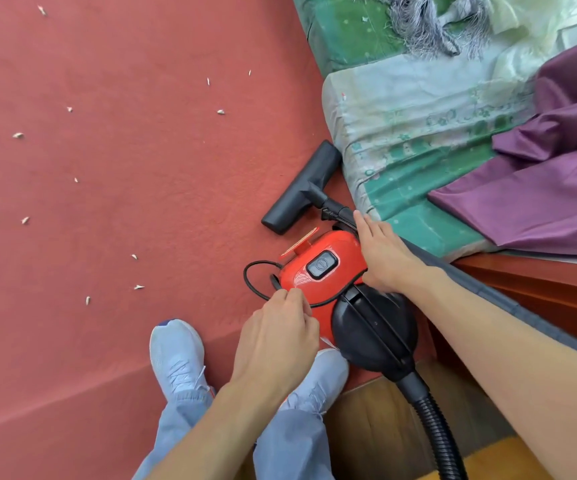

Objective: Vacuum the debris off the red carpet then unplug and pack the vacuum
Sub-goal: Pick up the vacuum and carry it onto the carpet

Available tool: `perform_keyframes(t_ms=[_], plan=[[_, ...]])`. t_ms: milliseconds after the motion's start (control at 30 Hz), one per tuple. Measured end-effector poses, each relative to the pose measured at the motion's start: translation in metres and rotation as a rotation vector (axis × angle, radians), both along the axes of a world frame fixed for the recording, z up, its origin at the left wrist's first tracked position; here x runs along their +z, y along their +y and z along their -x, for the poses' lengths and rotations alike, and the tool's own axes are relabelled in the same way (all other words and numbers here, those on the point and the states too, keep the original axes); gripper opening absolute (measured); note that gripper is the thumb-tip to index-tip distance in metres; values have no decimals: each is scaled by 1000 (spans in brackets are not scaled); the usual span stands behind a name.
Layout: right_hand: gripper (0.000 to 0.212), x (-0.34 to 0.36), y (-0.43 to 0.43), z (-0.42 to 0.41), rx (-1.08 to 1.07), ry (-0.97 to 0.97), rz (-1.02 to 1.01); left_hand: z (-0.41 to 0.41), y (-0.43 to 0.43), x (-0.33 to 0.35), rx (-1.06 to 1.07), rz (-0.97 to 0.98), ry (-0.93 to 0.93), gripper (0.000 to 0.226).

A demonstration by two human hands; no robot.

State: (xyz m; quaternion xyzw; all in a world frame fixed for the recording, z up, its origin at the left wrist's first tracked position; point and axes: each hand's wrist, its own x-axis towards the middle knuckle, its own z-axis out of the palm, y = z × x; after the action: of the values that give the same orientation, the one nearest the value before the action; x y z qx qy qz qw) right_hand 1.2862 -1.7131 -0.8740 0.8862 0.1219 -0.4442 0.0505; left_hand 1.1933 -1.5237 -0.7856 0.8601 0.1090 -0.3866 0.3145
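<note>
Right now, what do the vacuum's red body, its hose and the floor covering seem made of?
Red body: hard plastic, glossy; it shows sheen and reflections. Hose: black flexible plastic or rubber, judging by its ribbed corrugations. Carpet: short-pile textile, matte, with a faintly fuzzy, mottled surface.

1. Below me, lower right, a strip of brown wooden floor [370, 420].
2. On my right, a bed with a reddish wooden frame [540, 282] and a green-and-pale patterned cover [401, 133].
3. Purple cloth [557, 174] and a grey fringe [418, 26] lie on top.
4. Soft, even light.
</note>
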Motion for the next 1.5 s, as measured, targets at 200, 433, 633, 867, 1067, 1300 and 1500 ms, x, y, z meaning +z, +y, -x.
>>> perform_keyframes(t_ms=[200,433,633,867,1067,1300,1500], plan=[[83,-15,13,-5,7,-66,105,-8,2,-3,33,53,-46,11],[30,-6,12,9,87,-274,75,-5,9,0,54,88,-67,12],[23,29,4,37,-34,-239,54,0,16,12,95,96,-55,12],[19,91,0,69,-230,-330,14,2,13,34,197,146,-8,18],[16,159,44,76,-370,-331,-76,16,3,42,590,359,268,17],[20,209,129,78,-748,-200,-377,36,-6,59,726,645,309,52],[16,188,153,69,-1675,4,-745,55,15,68,1212,777,474,36]])
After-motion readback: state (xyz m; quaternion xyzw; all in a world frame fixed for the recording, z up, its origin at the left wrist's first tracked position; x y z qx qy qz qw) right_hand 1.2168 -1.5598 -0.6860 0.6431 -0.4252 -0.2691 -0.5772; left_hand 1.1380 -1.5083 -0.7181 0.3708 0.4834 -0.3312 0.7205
